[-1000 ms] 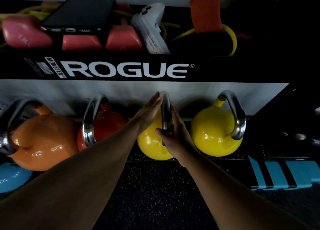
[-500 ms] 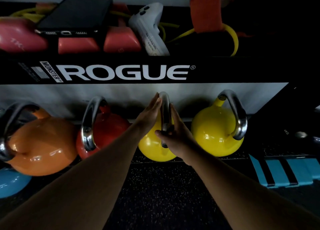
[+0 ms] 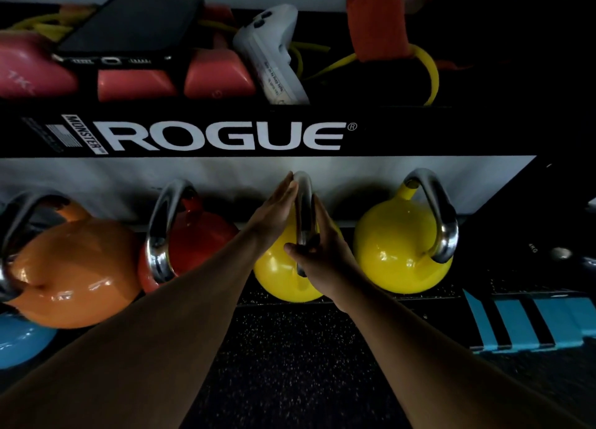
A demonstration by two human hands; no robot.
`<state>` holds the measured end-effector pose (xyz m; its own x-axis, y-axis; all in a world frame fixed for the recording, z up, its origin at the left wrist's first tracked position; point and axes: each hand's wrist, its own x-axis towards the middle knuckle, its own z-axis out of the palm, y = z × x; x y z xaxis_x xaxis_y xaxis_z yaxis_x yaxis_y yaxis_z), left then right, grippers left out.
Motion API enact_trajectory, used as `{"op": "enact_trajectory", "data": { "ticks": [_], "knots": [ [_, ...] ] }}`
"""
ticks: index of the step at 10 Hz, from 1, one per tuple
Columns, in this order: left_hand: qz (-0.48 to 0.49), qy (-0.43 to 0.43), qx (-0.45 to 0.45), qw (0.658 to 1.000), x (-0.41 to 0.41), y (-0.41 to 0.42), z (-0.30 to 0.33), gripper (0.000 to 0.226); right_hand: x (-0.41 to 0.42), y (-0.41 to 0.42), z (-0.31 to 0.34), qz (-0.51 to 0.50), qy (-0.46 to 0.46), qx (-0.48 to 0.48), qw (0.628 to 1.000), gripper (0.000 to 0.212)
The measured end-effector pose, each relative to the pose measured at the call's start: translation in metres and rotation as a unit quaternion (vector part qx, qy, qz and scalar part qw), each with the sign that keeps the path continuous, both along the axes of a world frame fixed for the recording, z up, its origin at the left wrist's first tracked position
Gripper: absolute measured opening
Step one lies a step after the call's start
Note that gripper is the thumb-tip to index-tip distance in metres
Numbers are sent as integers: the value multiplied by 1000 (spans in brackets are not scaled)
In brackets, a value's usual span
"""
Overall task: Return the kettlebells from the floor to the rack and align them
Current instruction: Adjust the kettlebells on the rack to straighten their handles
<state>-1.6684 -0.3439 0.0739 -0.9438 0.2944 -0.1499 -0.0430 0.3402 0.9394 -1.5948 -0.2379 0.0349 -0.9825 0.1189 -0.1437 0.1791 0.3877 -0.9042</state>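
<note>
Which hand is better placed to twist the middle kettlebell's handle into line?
Right, probably. The right hand has its thumb hooked across the handle, fingers along its right side, so it can turn it. The left hand only lies flat against the left side.

A black phone point(image 3: 135, 25) lies atop pink dumbbells point(image 3: 135, 85). Right of the phone rests a white controller point(image 3: 274, 54). Farther right are a yellow band point(image 3: 431, 73) and an orange cloth point(image 3: 375, 25). Far below-right of the phone sits a blue-striped step point(image 3: 522, 325).
</note>
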Motion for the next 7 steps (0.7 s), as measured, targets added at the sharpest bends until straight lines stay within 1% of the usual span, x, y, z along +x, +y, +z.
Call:
{"op": "enact_trajectory", "data": {
  "ticks": [4, 7],
  "knots": [
    [4, -22, -12, 1000, 0, 2, 0, 50, 3, 6, 2, 22, -6, 2, 1000, 102],
    [-2, 19, -26, 999, -2, 0, -10, 49, 4, 11, 2, 33, -20, -30, 999, 103]
  ]
}}
